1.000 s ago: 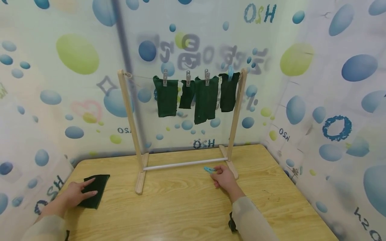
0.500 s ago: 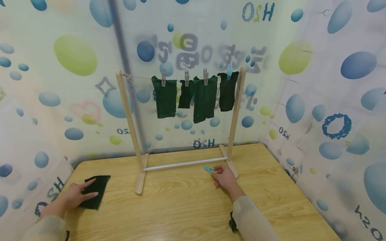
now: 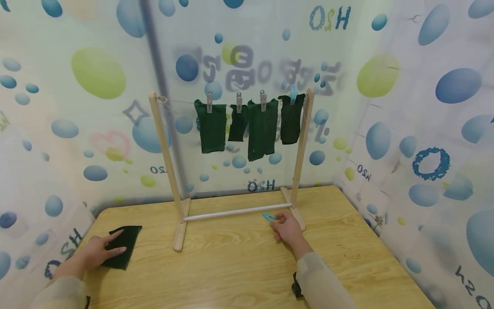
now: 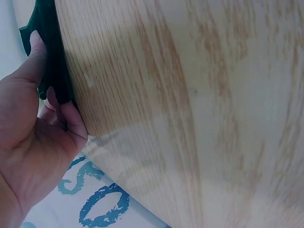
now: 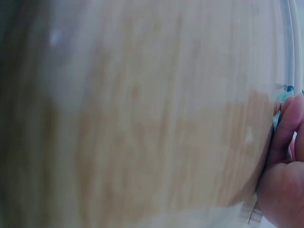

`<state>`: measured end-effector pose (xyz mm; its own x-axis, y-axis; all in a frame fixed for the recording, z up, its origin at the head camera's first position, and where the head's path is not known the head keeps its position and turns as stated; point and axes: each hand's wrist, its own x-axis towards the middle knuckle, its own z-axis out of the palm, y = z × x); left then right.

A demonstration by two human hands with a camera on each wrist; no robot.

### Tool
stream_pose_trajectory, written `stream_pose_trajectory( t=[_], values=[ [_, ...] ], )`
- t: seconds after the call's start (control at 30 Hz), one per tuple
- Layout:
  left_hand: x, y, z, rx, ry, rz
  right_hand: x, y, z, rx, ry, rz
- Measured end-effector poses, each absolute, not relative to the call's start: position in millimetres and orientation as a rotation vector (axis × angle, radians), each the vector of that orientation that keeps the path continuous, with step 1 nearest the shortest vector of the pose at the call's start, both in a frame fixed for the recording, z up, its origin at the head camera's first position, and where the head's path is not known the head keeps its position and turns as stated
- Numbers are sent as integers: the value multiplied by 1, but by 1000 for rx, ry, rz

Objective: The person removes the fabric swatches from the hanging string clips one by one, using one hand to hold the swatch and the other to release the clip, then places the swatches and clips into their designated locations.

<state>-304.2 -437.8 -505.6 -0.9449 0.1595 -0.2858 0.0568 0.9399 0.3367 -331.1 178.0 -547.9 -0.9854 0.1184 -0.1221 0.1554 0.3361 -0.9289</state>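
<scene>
In the head view my left hand [image 3: 94, 252] rests on a dark green piece of cloth [image 3: 129, 247] at the table's left side, thumb and index finger spread across it. The left wrist view has the same cloth [image 4: 56, 52] under the fingertips, with the other fingers bent at its edge. Near the foot of the drying rack, my right hand [image 3: 288, 227] pinches a light blue clothespin [image 3: 269, 217] just over the table. In the right wrist view the hand [image 5: 285, 185] mostly hides that clothespin.
A small wooden drying rack [image 3: 165, 150] with a white bottom bar [image 3: 237, 212] stands on the wood-grain table [image 3: 216, 274]. Several green cloths [image 3: 213, 131] hang from its string on metal clips [image 3: 209, 102] and one blue clothespin [image 3: 293, 94]. Printed curtains surround the table.
Both hands, the cloth and the clothespin stay nearly where they were. The head view has shifted only slightly.
</scene>
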Motion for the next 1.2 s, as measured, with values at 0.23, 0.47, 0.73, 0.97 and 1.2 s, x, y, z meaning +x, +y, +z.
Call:
stream_pose_trajectory(
  t=[0.23,0.47,0.73,0.97,1.2],
  values=[
    [-302,-438,-505,144,2781,446,-328,175,-546,249,2520,-1794],
    [-304,-440,-505,121,2768,447,-325,174,-543,247,2513,-1797],
    [-304,-440,-511,64,2746,468,-328,178,-547,236,2522,-1807],
    [-305,-439,-510,65,2749,483,-326,178,-547,250,2529,-1786],
    [-302,-440,-509,68,2757,500,-325,178,-544,234,2522,-1807]
  ],
)
